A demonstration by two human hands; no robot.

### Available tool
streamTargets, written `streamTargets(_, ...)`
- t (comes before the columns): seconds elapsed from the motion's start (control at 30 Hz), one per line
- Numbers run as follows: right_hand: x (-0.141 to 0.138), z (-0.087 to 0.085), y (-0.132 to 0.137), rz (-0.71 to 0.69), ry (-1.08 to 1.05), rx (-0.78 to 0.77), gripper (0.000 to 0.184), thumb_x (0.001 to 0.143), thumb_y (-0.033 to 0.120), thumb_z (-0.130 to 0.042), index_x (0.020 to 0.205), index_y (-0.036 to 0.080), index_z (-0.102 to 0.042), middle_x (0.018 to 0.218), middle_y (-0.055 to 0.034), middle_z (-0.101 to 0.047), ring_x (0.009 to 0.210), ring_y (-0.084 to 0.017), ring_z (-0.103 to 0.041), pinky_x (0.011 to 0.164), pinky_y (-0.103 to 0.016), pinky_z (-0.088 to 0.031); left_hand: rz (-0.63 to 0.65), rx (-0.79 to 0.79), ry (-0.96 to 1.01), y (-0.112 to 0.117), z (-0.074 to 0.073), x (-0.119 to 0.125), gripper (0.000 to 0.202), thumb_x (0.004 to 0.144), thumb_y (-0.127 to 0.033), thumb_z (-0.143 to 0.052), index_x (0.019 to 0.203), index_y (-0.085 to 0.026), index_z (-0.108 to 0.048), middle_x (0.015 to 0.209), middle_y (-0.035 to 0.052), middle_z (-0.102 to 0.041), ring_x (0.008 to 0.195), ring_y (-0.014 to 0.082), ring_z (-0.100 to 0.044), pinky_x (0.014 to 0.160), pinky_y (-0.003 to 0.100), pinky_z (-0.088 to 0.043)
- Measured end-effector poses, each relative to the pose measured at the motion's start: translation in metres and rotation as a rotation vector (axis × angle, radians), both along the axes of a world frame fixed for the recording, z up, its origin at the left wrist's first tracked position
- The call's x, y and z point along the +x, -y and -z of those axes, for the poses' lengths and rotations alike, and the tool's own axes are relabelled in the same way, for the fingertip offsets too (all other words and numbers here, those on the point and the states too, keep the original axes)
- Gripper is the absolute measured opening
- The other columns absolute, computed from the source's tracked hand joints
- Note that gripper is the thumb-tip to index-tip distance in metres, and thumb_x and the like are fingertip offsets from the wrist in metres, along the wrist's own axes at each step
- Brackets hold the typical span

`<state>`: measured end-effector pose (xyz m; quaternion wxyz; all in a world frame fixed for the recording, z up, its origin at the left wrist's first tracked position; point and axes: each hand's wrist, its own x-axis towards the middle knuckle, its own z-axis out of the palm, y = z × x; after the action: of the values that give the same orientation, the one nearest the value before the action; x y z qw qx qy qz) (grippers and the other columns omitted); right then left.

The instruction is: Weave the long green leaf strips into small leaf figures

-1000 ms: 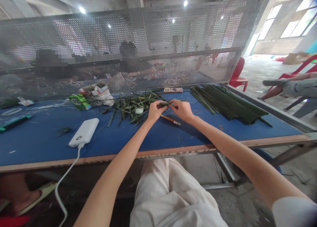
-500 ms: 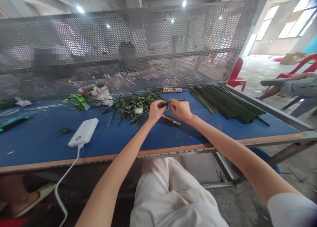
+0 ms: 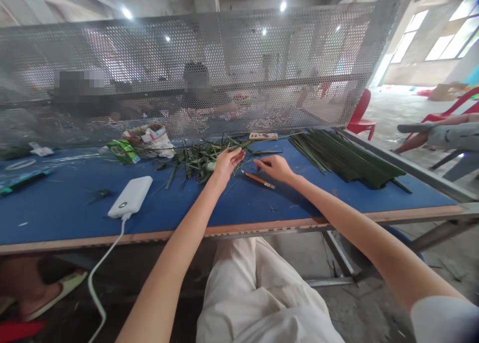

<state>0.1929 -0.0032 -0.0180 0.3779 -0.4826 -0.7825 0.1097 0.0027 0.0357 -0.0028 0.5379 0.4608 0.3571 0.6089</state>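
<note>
My left hand (image 3: 226, 163) is held over the right side of a pile of cut green leaf strips (image 3: 194, 158), its fingers stretched out and nothing plainly gripped. To its right, my right hand (image 3: 276, 168) is closed, thumb and fingertips pinched together; whatever they hold, if anything, is too small to make out. Between the hands, a little nearer me, a yellow pencil (image 3: 259, 179) lies on the blue tabletop (image 3: 239, 203). A whitish rounded object (image 3: 211, 167) sits in the pile, partly covered by my left hand.
Long dark green leaves (image 3: 346, 158) lie stacked at the right. A small pale printed block (image 3: 264, 136) stands at the back before the perforated metal screen (image 3: 232, 48). Leftward are a white power bank (image 3: 130, 197) with a cable, a green box (image 3: 122, 152) and a crumpled bag (image 3: 151, 141).
My hands have come apart: the left has moved left and its fingers have opened, while the right stays pinched. The dark green leaf piece held between them no longer shows there.
</note>
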Motion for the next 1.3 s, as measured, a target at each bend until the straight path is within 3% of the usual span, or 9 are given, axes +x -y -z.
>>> streamTargets(0.17,-0.002,0.005,-0.014,-0.109,-0.521,-0.248,0.058,0.087,0.069,-0.043,0.096,0.016,-0.065,0.057,0.0006,-0.059,0.047,-0.012,-0.054,0.05,-0.023,-0.041,0.037,-0.068,-0.05,-0.004,-0.001,-0.005,0.016,0.072,-0.028,-0.074,0.07,-0.019,-0.062,0.072,0.0066,-0.071,0.079,0.0186,-0.071,0.084,0.036,-0.057)
streamTargets(0.33,0.008,-0.002,-0.02,-0.051,-0.841,-0.289,0.051,0.079,0.064,-0.06,0.105,0.019,-0.063,0.083,-0.004,-0.068,0.068,-0.012,-0.064,0.059,-0.022,-0.047,0.112,-0.06,-0.132,0.001,0.0,-0.002,0.019,0.068,-0.033,-0.076,0.073,-0.019,-0.065,0.074,0.0072,-0.072,0.073,0.0209,-0.071,0.08,0.039,-0.057)
streamTargets(0.53,0.011,-0.005,-0.02,-0.023,-0.946,-0.351,0.046,0.076,0.064,-0.061,0.086,0.019,-0.061,0.079,-0.0042,-0.065,0.073,-0.012,-0.063,0.061,-0.022,-0.048,0.337,-0.004,-0.281,0.015,-0.002,0.005,0.027,0.06,-0.032,-0.081,0.078,-0.016,-0.068,0.076,0.0052,-0.071,0.076,0.0202,-0.07,0.078,0.035,-0.054)
streamTargets(0.63,0.006,-0.005,-0.017,-0.071,-0.939,-0.361,0.046,0.072,0.064,-0.065,0.081,0.019,-0.059,0.075,-0.002,-0.062,0.066,-0.01,-0.058,0.06,-0.021,-0.046,0.34,0.036,-0.461,0.024,-0.004,0.01,0.026,0.065,-0.038,-0.078,0.079,-0.017,-0.072,0.081,0.0057,-0.072,0.074,0.0168,-0.067,0.067,0.027,-0.05)
streamTargets(0.73,0.001,-0.005,-0.013,-0.134,-0.877,-0.365,0.047,0.068,0.065,-0.068,0.075,0.019,-0.058,0.069,0.0,-0.059,0.061,-0.009,-0.053,0.058,-0.022,-0.044,0.317,0.109,-0.58,0.029,-0.003,0.014,0.029,0.072,-0.046,-0.072,0.076,-0.017,-0.075,0.079,0.0057,-0.072,0.07,0.0158,-0.064,0.061,0.025,-0.045)
streamTargets(0.97,-0.002,-0.006,-0.007,-0.21,-0.859,-0.349,0.05,0.064,0.065,-0.072,0.063,0.018,-0.055,0.059,0.0028,-0.052,0.054,-0.008,-0.044,0.055,-0.023,-0.039,0.452,0.114,-0.579,0.031,-0.001,0.017,0.032,0.074,-0.047,-0.07,0.077,-0.016,-0.074,0.078,0.0077,-0.074,0.069,0.0176,-0.066,0.066,0.027,-0.048)
streamTargets(1.1,-0.002,-0.008,-0.005,-0.183,-0.863,-0.329,0.052,0.062,0.067,-0.073,0.06,0.018,-0.054,0.057,0.0024,-0.052,0.052,-0.008,-0.043,0.053,-0.024,-0.037,0.358,0.111,-0.503,0.033,-0.002,0.019,0.035,0.066,-0.04,-0.079,0.088,-0.014,-0.071,0.077,0.0071,-0.074,0.071,0.0186,-0.068,0.07,0.03,-0.051)
streamTargets(1.3,-0.003,-0.007,-0.005,-0.186,-0.874,-0.312,0.051,0.061,0.064,-0.075,0.057,0.018,-0.054,0.056,0.0018,-0.053,0.054,-0.008,-0.044,0.054,-0.024,-0.038,0.261,0.158,-0.508,0.034,-0.002,0.024,0.025,0.062,-0.03,-0.079,0.079,-0.013,-0.073,0.075,0.0071,-0.074,0.073,0.0211,-0.069,0.071,0.032,-0.053)
